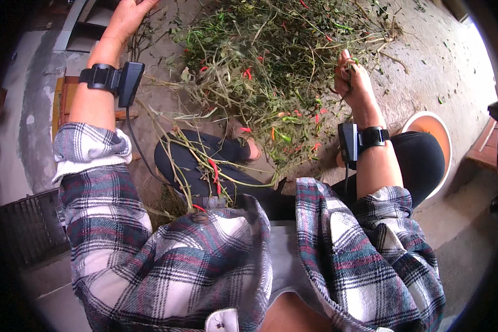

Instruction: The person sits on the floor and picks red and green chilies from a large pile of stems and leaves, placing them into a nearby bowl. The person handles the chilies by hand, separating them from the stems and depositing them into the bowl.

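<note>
A large heap of cut chili pepper plants (274, 74) with red and green chilies lies on the concrete floor before me. My left hand (126, 16) is raised at the top left edge, beside some leafy stems; its fingers are partly cut off by the frame. My right hand (354, 81) is at the heap's right side, its fingers curled around small green chilies (350, 66). Across my thigh on the left lie bare chili stems (182, 162) with several red chilies (214, 172) among them.
A white-rimmed round basin (447, 145), orange inside, stands at the right, partly behind my knee. Loose leaves are scattered on the concrete floor (431, 79). Wooden furniture (62, 99) is at the left, and a dark slatted object (31, 228) at the lower left.
</note>
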